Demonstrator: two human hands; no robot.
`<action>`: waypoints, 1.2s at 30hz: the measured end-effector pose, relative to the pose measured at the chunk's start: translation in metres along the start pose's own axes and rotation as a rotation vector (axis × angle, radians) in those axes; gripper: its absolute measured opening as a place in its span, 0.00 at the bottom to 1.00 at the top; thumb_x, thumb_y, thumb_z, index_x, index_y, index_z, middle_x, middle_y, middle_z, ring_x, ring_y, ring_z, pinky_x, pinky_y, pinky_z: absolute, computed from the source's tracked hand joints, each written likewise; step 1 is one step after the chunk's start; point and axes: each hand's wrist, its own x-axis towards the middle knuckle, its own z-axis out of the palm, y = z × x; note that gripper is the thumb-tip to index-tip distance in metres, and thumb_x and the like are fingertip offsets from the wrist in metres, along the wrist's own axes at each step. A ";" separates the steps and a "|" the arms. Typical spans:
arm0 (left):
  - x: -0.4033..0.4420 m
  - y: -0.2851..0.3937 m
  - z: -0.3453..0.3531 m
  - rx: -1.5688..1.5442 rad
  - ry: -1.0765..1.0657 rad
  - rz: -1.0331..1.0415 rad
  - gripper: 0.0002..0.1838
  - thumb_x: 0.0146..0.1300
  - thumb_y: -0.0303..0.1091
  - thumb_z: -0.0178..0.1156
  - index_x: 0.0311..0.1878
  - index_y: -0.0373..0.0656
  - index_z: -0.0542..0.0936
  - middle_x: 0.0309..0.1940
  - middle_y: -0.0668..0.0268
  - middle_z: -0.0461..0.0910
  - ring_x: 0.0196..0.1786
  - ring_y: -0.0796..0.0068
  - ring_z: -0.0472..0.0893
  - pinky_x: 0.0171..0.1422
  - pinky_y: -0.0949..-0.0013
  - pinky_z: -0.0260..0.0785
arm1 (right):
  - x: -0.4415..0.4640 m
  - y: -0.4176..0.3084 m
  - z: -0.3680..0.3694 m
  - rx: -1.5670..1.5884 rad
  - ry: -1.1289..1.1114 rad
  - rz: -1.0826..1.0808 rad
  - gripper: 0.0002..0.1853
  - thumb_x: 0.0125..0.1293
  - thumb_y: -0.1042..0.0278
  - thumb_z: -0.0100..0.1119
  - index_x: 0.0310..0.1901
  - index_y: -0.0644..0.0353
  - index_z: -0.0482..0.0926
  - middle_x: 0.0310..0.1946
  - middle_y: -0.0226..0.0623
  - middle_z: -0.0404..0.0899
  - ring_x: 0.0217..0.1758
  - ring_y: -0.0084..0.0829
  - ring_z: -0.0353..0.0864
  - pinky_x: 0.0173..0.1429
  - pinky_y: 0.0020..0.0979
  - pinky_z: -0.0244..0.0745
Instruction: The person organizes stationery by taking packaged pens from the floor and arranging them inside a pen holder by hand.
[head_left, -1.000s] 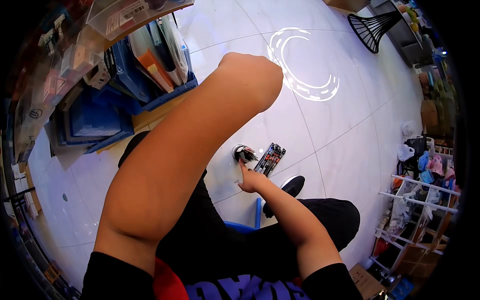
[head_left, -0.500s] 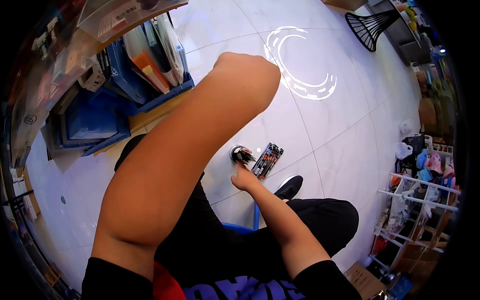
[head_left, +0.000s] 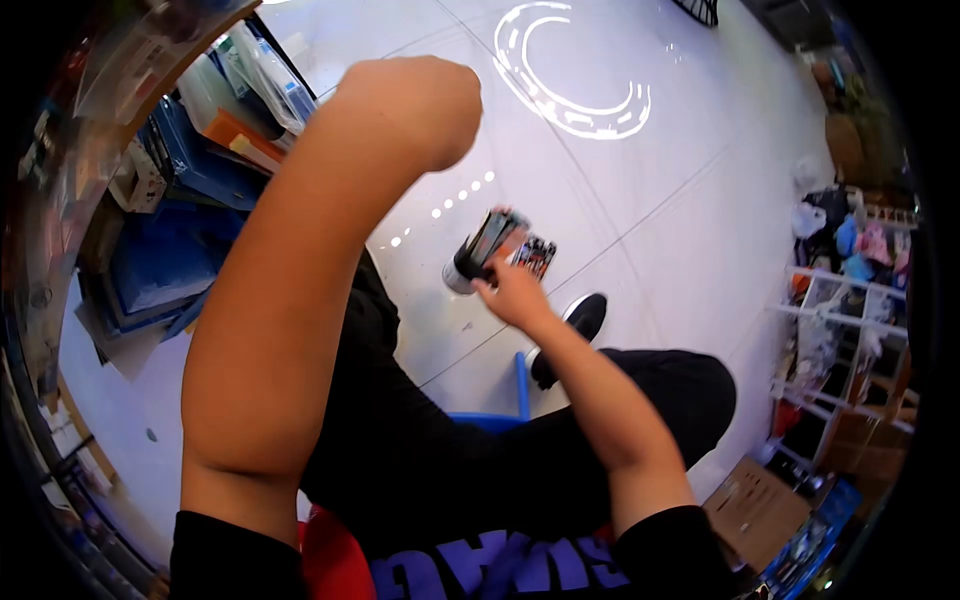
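My left forearm fills the left of the view. At its raised end my left hand [head_left: 415,105] is bent away, its fingers hidden, so whether it holds anything does not show. Low over the floor, my right hand [head_left: 518,297] has its thumb and fingers closed at the side of a round cup [head_left: 457,277]. The cup looks tilted, its mouth towards the upper right. From it sticks a bundle of thin pen-like items [head_left: 497,232], dark with some red, blurred. Just behind my right fingers lies a flat pack of black and orange pieces [head_left: 535,257].
A shelf with blue folders [head_left: 165,255] stands at the left. White wire racks [head_left: 830,310] with small goods line the right, with a cardboard box [head_left: 757,512] below. My shoe [head_left: 585,317] and a blue stool edge [head_left: 490,421] are near my right arm. White tiled floor [head_left: 640,260] lies ahead.
The view has shifted. The cup has gone from near upright to tilted, and its contents show more. My right hand has moved up beside it. My left arm stays raised.
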 end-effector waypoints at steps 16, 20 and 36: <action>0.002 0.004 0.008 -0.838 -0.023 0.450 0.41 0.54 0.42 0.80 0.69 0.37 0.73 0.53 0.56 0.85 0.54 0.66 0.84 0.62 0.64 0.77 | -0.008 -0.136 -0.215 0.376 0.635 -0.565 0.12 0.68 0.65 0.72 0.47 0.63 0.84 0.31 0.38 0.88 0.27 0.19 0.81 0.33 0.22 0.73; -0.015 0.021 -0.031 -0.998 0.070 0.384 0.35 0.56 0.31 0.76 0.66 0.35 0.74 0.47 0.62 0.83 0.48 0.75 0.81 0.56 0.69 0.77 | 0.003 -0.156 -0.232 0.707 0.585 -0.537 0.29 0.73 0.77 0.67 0.72 0.61 0.67 0.32 0.28 0.83 0.30 0.12 0.73 0.35 0.18 0.65; -0.018 0.038 -0.035 -0.498 0.220 0.041 0.30 0.58 0.41 0.70 0.58 0.32 0.72 0.46 0.37 0.84 0.54 0.37 0.84 0.60 0.50 0.76 | 0.034 0.098 0.016 -0.130 -0.112 0.699 0.30 0.65 0.38 0.69 0.55 0.57 0.81 0.54 0.46 0.88 0.59 0.46 0.88 0.60 0.47 0.82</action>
